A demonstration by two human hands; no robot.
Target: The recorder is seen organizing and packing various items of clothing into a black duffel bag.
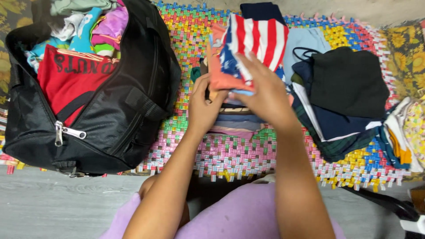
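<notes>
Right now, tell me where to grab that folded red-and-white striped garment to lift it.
Probably grip the folded striped garment at its near lower edge, coming from the person's side. The left hand and right hand already pinch that edge, where the layers bunch together; the far end fans out loose.

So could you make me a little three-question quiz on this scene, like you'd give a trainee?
1. True or false: the black bag is zipped shut.
2. What do both hands hold? A) a folded orange and striped garment B) a shoe C) a towel
3. On what does the pile of clothes lie?

Key
1. False: it gapes open, with a red shirt inside.
2. A: left hand and right hand grip the folded garment.
3. A colourful woven mat.
</notes>
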